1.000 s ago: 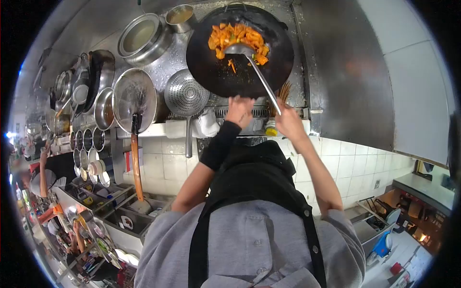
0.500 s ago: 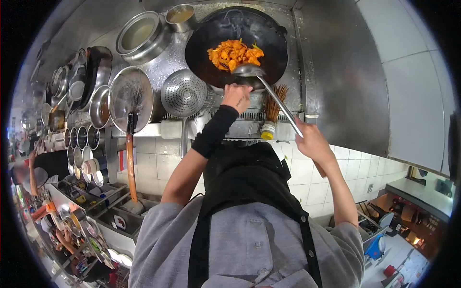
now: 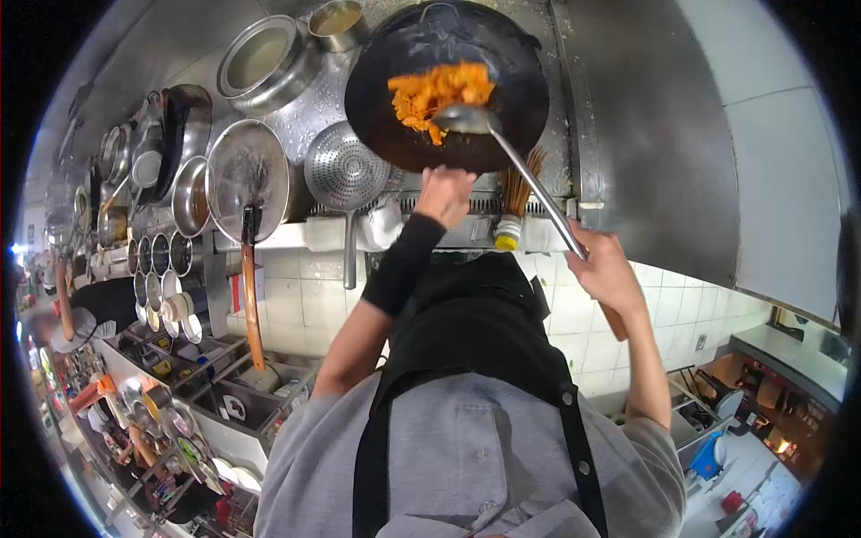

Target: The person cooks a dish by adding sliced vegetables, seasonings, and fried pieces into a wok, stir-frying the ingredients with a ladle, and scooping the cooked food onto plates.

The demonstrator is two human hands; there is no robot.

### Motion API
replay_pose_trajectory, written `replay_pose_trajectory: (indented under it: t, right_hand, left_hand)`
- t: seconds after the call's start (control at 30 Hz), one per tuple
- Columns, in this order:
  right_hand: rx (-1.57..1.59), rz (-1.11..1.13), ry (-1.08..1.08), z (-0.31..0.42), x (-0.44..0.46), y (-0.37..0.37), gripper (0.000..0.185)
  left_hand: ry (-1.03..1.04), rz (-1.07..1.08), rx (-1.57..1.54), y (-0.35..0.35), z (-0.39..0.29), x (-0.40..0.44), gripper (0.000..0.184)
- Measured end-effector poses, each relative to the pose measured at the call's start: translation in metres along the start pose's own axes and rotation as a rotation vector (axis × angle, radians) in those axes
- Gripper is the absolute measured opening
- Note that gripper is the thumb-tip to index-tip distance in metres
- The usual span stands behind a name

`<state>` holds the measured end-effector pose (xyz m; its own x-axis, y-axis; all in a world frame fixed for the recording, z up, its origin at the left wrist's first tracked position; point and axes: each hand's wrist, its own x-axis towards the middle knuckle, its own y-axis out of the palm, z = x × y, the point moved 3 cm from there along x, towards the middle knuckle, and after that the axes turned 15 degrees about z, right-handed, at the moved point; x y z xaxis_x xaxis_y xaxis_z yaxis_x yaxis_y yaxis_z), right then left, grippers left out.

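Observation:
A dark wok (image 3: 502, 67) at the top centre holds orange food pieces (image 3: 444, 88), slightly blurred. My left hand (image 3: 446, 196), below a black wrist sleeve, is closed on the wok's near edge. My right hand (image 3: 605, 272) grips the long handle of a metal ladle (image 3: 466, 118), its wooden end sticking out below the hand. The ladle's bowl is inside the wok, against the near right side of the food.
A perforated strainer (image 3: 346, 166) and a wooden-handled mesh skimmer (image 3: 247, 179) lie left of the wok. Behind them are a lidded pot (image 3: 260, 67) and a small pot (image 3: 338, 22). A bamboo brush (image 3: 517, 193) stands near the right hand. Another person's arm shows far left.
The wok has tipped and shifted back and forth, and the food has spread and moved up in it. My right hand has shifted right and down with the ladle since the first frame.

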<state>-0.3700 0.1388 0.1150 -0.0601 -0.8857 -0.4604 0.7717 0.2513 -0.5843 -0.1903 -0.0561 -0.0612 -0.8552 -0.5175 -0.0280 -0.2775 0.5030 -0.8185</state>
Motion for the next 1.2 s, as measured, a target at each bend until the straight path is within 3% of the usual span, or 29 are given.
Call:
replay_pose_trajectory:
  t: [0.1, 0.13, 0.23, 0.33, 0.43, 0.47, 0.5, 0.53, 0.63, 0.73, 0.83, 0.93, 1.03, 1.2]
  right_hand:
    - [-0.140, 0.098, -0.027, -0.010, 0.012, -0.002, 0.048]
    - [-0.286, 0.002, -0.089, -0.018, 0.023, 0.008, 0.051]
    - [-0.237, -0.023, -0.051, -0.027, 0.072, 0.030, 0.053]
    - [-0.072, -0.201, -0.070, -0.045, 0.100, 0.063, 0.050]
    - [-0.172, -0.259, -0.024, -0.059, 0.087, 0.084, 0.050]
    - [-0.166, -0.281, -0.107, -0.053, 0.078, 0.077, 0.049]
    - [-0.161, -0.287, -0.184, -0.041, 0.060, 0.064, 0.048]
    - [-0.150, -0.280, -0.254, -0.028, 0.041, 0.051, 0.047]
    - [-0.024, 0.013, 0.001, 0.009, 0.014, 0.016, 0.045]
    - [0.003, -0.099, -0.093, 0.004, 0.029, 0.019, 0.048]
    - [0.127, -0.198, 0.130, 0.001, 0.073, 0.026, 0.040]
    - [-0.068, -0.548, -0.059, -0.024, 0.127, 0.045, 0.022]
    - [0.351, -0.166, 0.149, -0.024, 0.108, 0.033, 0.015]
    - [0.014, -0.100, 0.053, -0.001, 0.026, 0.001, 0.035]
  left_hand:
    - [0.026, -0.054, -0.010, -0.016, 0.002, 0.022, 0.014]
    - [0.031, -0.048, -0.038, -0.018, 0.001, 0.023, 0.012]
    - [0.070, -0.105, -0.073, -0.011, 0.000, 0.014, 0.011]
    - [0.008, -0.022, 0.037, 0.040, 0.013, -0.016, 0.013]
    - [-0.004, -0.004, 0.067, 0.071, 0.011, -0.060, 0.017]
    - [0.009, 0.064, 0.010, 0.063, 0.010, -0.057, 0.013]
    - [0.012, -0.008, 0.052, 0.043, 0.004, -0.042, 0.009]
    - [0.004, -0.069, 0.084, 0.017, -0.005, -0.022, 0.006]
    - [-0.075, -0.091, 0.005, -0.020, 0.000, 0.025, 0.019]
    - [-0.063, -0.089, 0.022, -0.014, 0.019, 0.046, 0.024]
    - [-0.054, -0.100, 0.034, -0.007, 0.029, 0.055, 0.026]
    - [-0.041, -0.110, -0.001, -0.005, 0.033, 0.059, 0.028]
    - [-0.058, -0.097, -0.049, -0.007, 0.031, 0.056, 0.027]
    - [-0.014, -0.144, -0.162, -0.001, 0.029, 0.043, 0.023]
